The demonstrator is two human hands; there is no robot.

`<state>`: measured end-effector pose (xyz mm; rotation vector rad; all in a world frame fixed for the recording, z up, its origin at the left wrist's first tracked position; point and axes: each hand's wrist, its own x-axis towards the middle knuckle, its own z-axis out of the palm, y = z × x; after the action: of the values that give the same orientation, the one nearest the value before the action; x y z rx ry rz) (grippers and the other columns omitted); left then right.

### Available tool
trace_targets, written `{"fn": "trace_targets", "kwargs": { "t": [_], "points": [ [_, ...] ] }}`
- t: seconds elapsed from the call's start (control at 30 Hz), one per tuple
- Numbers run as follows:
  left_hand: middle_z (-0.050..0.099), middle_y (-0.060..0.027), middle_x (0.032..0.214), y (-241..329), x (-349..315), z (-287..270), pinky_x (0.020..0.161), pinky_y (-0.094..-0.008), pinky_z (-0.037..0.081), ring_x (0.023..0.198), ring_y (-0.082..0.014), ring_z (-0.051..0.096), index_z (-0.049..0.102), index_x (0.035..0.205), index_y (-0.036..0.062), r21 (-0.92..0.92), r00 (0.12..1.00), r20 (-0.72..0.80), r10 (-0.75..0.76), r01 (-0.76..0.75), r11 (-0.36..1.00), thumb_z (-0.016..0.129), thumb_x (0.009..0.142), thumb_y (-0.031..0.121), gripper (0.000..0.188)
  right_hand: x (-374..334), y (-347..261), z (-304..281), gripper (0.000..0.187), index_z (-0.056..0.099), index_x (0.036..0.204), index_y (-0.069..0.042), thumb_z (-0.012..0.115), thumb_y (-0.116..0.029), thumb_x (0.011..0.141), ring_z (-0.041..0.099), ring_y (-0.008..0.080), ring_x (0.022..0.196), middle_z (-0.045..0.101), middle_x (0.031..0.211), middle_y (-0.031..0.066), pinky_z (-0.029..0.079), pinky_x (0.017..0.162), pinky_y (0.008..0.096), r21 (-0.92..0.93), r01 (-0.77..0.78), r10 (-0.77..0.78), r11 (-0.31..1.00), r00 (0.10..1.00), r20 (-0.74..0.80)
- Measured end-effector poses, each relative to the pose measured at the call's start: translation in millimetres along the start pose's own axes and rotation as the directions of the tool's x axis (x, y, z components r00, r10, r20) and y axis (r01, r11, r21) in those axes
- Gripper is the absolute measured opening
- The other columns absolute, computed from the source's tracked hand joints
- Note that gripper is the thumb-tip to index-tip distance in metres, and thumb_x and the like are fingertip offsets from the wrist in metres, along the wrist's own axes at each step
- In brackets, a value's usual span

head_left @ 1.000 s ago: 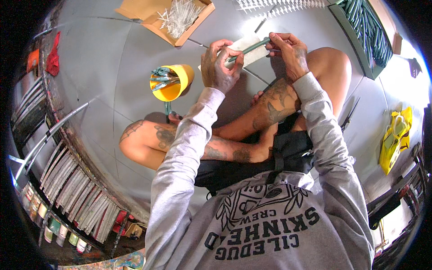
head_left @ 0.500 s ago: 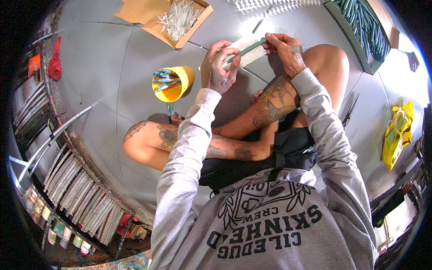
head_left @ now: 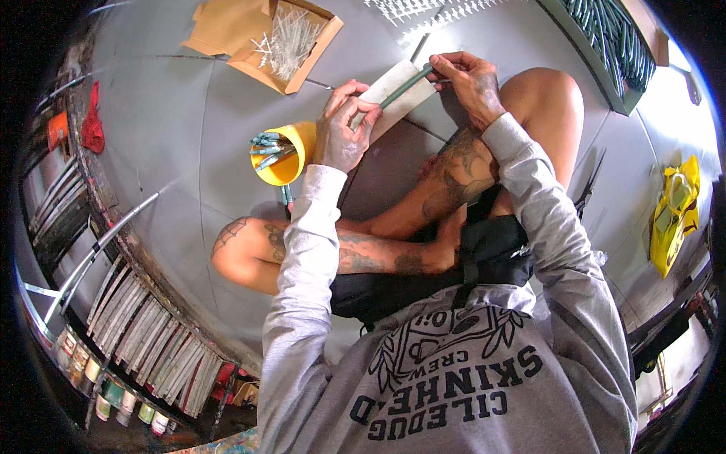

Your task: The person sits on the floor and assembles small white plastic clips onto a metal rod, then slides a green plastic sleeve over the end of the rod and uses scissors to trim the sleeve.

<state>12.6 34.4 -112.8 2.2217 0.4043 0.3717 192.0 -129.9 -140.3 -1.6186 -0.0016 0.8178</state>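
A slim dark green pen-like stick (head_left: 401,90) slants between my two hands over a pale flat strip (head_left: 392,113). The fingers of my left hand (head_left: 344,130) close on its lower end and also meet the strip's edge. My right hand (head_left: 470,83) pinches the upper end between thumb and fingers. Just left of my left forearm is a yellow cup (head_left: 299,144), tilted in view, with several greenish pen-like pieces (head_left: 268,150) inside. Another green piece (head_left: 286,198) shows partly beside the cup's lower edge.
A cardboard box (head_left: 302,72) of thin white sticks lies at the far left. Rows of small white pieces (head_left: 423,15) are beyond my hands. Far right, a box (head_left: 575,45) holds many dark green sticks. Scissors-like tool (head_left: 590,181) and yellow bag (head_left: 673,216) lie right.
Both hands have shifted slightly left with the green stick and the strip. The left hand's fingers have closed further round the stick's lower end, and more of the strip shows.
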Motion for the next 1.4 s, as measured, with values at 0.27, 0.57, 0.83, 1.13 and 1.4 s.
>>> {"fn": "trace_targets", "kwargs": {
  "t": [0.27,0.57,0.83,1.13,1.4],
  "points": [
    [0.059,-0.0172,0.129,-18.8,-11.0,9.5,0.097,-0.0408,0.047,0.120,-0.0325,0.059,0.063,0.095,0.0063,-0.054,0.995,-0.035,0.088,-0.090,0.994,0.071,0.090,0.019,0.015,6.1,4.7,2.4,0.028,0.068,0.097,0.007,0.076,-0.018,0.088,0.066,0.0115,0.074,0.071,0.083,0.0087,0.053,0.067,0.0226,-0.174,0.201,-0.187,0.964,0.978,0.091],
    [0.058,-0.0169,0.127,-20.4,-13.7,15.8,0.094,-0.0417,0.049,0.116,-0.0314,0.059,0.062,0.091,0.0063,-0.070,0.994,-0.065,0.090,-0.094,0.993,0.074,0.081,0.009,0.016,1.7,4.6,2.2,0.034,0.068,0.098,0.006,0.077,-0.025,0.087,0.064,0.0124,0.074,0.069,0.085,0.0094,0.052,0.067,0.0231,0.097,-0.044,0.035,0.994,0.996,0.088],
    [0.064,-0.0150,0.118,-13.8,-9.9,18.8,0.088,-0.0403,0.052,0.108,-0.0306,0.064,0.062,0.089,0.0069,0.033,0.989,-0.105,0.105,-0.102,0.994,0.075,0.075,0.002,0.020,2.3,-3.8,-1.1,0.033,0.066,0.098,0.002,0.068,-0.030,0.091,0.064,0.0165,0.079,0.064,0.088,0.0078,0.053,0.074,0.0271,0.235,-0.190,0.173,0.953,0.981,0.092],
    [0.063,-0.0116,0.122,-9.2,-8.3,15.2,0.090,-0.0393,0.052,0.109,-0.0285,0.064,0.063,0.086,0.0097,0.017,0.994,-0.097,0.052,-0.051,0.999,0.077,0.073,0.006,0.020,15.0,30.1,-10.1,0.024,0.069,0.099,0.004,0.073,-0.016,0.086,0.064,0.0143,0.079,0.070,0.090,0.0095,0.051,0.075,0.0253,-0.082,0.289,-0.266,0.954,0.939,0.219],
    [0.063,-0.0110,0.116,-10.5,-7.9,14.8,0.079,-0.0398,0.055,0.096,-0.0311,0.067,0.056,0.086,0.0093,0.012,0.984,-0.144,0.102,-0.101,0.995,0.077,0.071,0.007,0.025,-1.9,2.4,-3.9,0.028,0.070,0.104,0.005,0.072,-0.017,0.087,0.065,0.0157,0.078,0.070,0.091,0.0098,0.051,0.073,0.0267,-0.011,-0.032,0.033,0.999,0.992,0.122]
  ]
}}
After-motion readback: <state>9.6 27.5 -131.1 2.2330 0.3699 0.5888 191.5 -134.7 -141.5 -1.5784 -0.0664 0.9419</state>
